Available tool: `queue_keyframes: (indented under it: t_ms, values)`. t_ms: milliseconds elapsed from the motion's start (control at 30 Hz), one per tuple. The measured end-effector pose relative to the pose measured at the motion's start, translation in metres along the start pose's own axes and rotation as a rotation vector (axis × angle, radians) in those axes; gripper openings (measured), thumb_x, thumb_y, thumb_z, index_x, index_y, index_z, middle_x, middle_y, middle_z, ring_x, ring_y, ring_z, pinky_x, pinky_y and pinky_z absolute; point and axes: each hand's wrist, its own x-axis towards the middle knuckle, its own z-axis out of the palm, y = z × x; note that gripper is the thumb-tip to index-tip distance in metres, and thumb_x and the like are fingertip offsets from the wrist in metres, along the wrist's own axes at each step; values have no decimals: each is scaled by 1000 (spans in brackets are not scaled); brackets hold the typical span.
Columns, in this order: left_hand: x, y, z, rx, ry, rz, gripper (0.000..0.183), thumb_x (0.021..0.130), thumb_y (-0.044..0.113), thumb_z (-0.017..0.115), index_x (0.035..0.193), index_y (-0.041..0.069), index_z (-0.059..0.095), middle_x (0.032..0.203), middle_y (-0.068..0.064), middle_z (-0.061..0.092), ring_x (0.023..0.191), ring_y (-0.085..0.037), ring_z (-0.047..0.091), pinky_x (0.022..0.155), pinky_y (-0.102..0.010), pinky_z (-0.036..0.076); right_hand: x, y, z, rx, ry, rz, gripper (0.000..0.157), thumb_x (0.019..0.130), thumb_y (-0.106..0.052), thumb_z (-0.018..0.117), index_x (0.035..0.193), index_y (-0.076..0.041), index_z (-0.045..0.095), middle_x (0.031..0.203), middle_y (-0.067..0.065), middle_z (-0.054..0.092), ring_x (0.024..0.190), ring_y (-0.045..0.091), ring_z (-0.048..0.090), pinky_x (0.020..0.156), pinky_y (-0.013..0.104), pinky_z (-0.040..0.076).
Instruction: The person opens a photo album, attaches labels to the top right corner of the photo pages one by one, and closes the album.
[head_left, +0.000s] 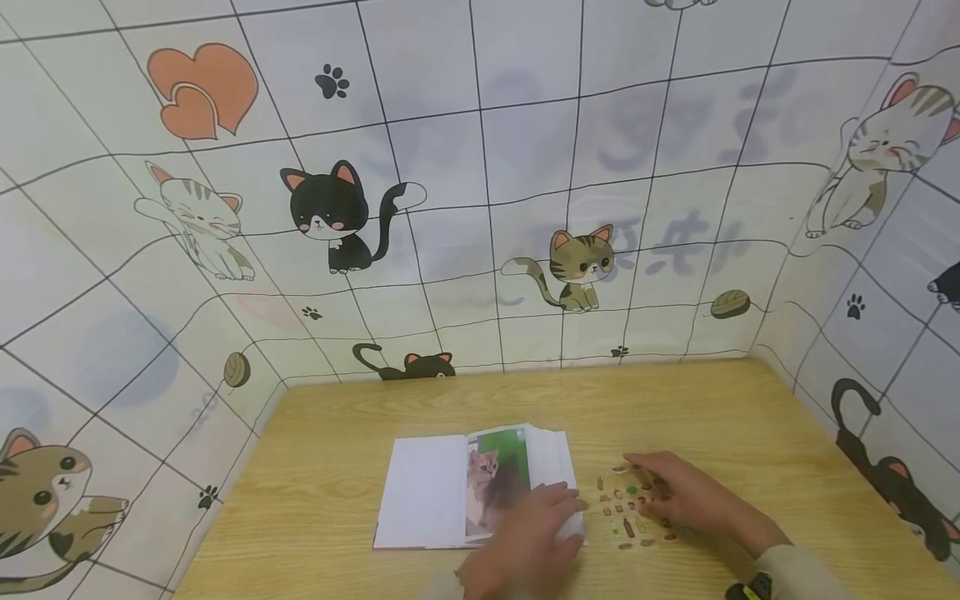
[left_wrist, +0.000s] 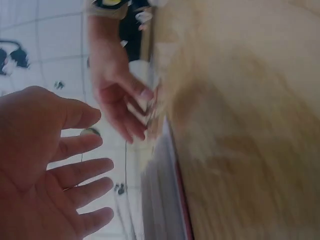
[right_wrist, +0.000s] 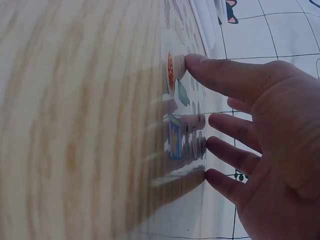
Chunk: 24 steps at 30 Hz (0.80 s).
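Observation:
An open album (head_left: pixel 423 492) lies on the table, a blank white page at left and a cat photo (head_left: pixel 482 471) beside it. My left hand (head_left: pixel 528 537) is over the right part of the album, partly covering the photo. In the left wrist view its fingers (left_wrist: pixel 82 172) are spread and hold nothing. To the right of the album lies a clear sheet of small stickers (head_left: pixel 628 527). Over its right side is my right hand (head_left: pixel 693 496), hiding part of it. The right wrist view shows that hand's thumb and fingers (right_wrist: pixel 230 182) extended at the sheet; whether they touch is unclear.
A wooden table (head_left: pixel 315 467) carries everything. White cloth (head_left: pixel 450 208) with cat drawings and grid lines hangs behind and on both sides. A dark watch (head_left: pixel 750 587) sits at my right wrist.

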Motion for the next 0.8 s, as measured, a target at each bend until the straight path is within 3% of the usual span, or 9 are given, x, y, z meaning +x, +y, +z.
queue_keyframes:
  t_ms: [133, 300, 533, 800]
  values:
    - [11, 13, 4, 36, -177, 73, 37, 100, 34, 55, 134, 20, 59, 140, 3, 58, 133, -15, 50, 109, -36, 42, -2, -2, -1, 5, -4, 19, 69, 85, -32, 77, 141, -2, 51, 136, 18, 56, 123, 40, 53, 98, 58, 45]
    - [21, 26, 11, 26, -383, 38, 49, 101, 47, 51, 147, 32, 45, 152, 11, 43, 143, -10, 35, 116, -40, 33, -3, -5, -1, 28, -6, 87, 69, 84, -31, 78, 142, -4, 52, 136, 20, 56, 124, 42, 53, 98, 59, 45]
    - [24, 30, 18, 4, -469, 17, 53, 101, 49, 49, 151, 33, 39, 154, 16, 39, 143, -6, 32, 116, -41, 32, -2, -6, 4, 28, -2, 164, 69, 83, -29, 79, 143, -8, 52, 137, 21, 55, 125, 41, 52, 99, 59, 45]
    - [26, 31, 21, -20, -482, -13, 49, 99, 48, 52, 145, 33, 44, 150, 19, 42, 142, -2, 34, 116, -40, 32, 0, -10, 4, 15, 9, 110, 70, 81, -29, 81, 141, -7, 53, 133, 16, 59, 122, 39, 54, 98, 59, 45]
